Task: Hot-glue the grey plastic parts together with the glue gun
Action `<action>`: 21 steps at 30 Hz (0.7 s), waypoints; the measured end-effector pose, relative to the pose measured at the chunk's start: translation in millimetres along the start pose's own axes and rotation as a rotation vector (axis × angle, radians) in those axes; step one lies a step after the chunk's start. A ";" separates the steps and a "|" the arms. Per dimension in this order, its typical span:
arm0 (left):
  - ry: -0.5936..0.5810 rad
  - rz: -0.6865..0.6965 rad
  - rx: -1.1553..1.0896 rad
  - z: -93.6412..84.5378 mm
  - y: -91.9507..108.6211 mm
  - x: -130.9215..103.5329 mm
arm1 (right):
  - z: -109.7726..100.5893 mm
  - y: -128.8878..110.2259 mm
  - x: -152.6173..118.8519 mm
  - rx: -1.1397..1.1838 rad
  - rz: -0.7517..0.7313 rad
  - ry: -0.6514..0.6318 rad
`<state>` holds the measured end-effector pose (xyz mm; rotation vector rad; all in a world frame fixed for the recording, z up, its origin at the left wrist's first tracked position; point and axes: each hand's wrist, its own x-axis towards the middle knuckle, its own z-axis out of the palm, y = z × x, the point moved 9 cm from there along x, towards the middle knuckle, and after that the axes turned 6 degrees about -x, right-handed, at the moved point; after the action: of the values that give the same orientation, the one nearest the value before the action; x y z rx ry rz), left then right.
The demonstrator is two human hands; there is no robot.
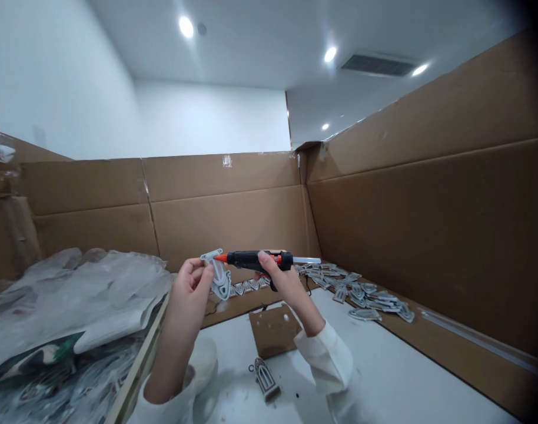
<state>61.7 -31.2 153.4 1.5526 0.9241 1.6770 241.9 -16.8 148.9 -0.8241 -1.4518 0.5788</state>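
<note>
Brown cardboard walls enclose a white tabletop, presumably to keep the small parts from straying. At the left, clear plastic bags lie heaped outside the central work area, probably as a store. A pile of grey arched pieces rests along the right wall, seemingly to leave the middle free. The cardboard square, speckled white, probably shields the surface from drips. The right hand is closed about the glue gun, thumb along its top, holding it level, apparently to aim the nozzle sideways. The left hand pinches the held piece narrowly by its upper left edge, between thumb and fingers, likely to keep its face exposed. This piece hangs rounded end downward, mostly beyond the fingertips, between the hands; its upper part meets the orange nozzle in view, though actual contact cannot be told. A loose piece lies below the square.
</note>
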 end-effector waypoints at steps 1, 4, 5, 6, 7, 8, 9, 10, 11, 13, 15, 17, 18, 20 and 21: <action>-0.002 0.002 -0.002 0.3 0.5 0.0 | 0.5 -0.3 0.1 -0.002 -0.001 -0.007; -0.004 0.004 -0.011 0.5 1.5 -0.7 | 0.3 -1.2 0.2 -0.008 -0.015 -0.014; -0.006 0.005 -0.016 0.6 1.9 -1.2 | -0.1 -1.2 0.3 -0.011 -0.021 -0.014; -0.010 0.006 -0.022 1.1 2.3 -1.8 | -0.6 -1.4 0.3 -0.015 -0.029 -0.014; -0.018 0.005 -0.028 1.9 2.6 -2.5 | -1.2 -1.7 0.4 -0.019 -0.041 -0.014; -0.025 0.003 -0.032 2.8 2.9 -3.2 | -1.9 -2.1 0.3 -0.025 -0.052 -0.013; -0.033 0.001 -0.034 3.9 3.0 -3.9 | -2.4 -2.5 0.3 -0.031 -0.063 -0.013; -0.039 -0.001 -0.034 4.8 3.2 -4.6 | -2.7 -3.1 0.2 -0.036 -0.075 -0.015; -0.043 -0.004 -0.036 5.6 3.3 -5.1 | -2.8 -3.7 0.0 -0.039 -0.083 -0.018; -0.049 -0.009 -0.043 6.4 3.3 -5.8 | -3.2 -3.5 -0.3 -0.040 -0.083 -0.021; -0.053 -0.010 -0.049 6.6 3.4 -6.2 | -4.1 -2.4 -0.6 -0.039 -0.068 -0.014; -0.052 -0.010 -0.049 6.3 3.7 -6.3 | -5.0 -1.8 -0.9 -0.037 -0.058 -0.005; -0.053 -0.010 -0.048 6.3 3.8 -6.2 | -5.3 -1.8 -1.1 -0.035 -0.057 -0.004; -0.057 -0.009 -0.047 7.0 3.9 -6.0 | -6.1 -1.2 -1.2 -0.031 -0.049 0.001; -0.060 -0.007 -0.047 7.5 3.9 -5.7 | -6.8 -0.4 -1.2 -0.027 -0.039 0.007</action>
<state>69.5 -37.7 154.0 1.5576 0.8521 1.6270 248.5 -18.9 148.9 -0.8162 -1.4689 0.5269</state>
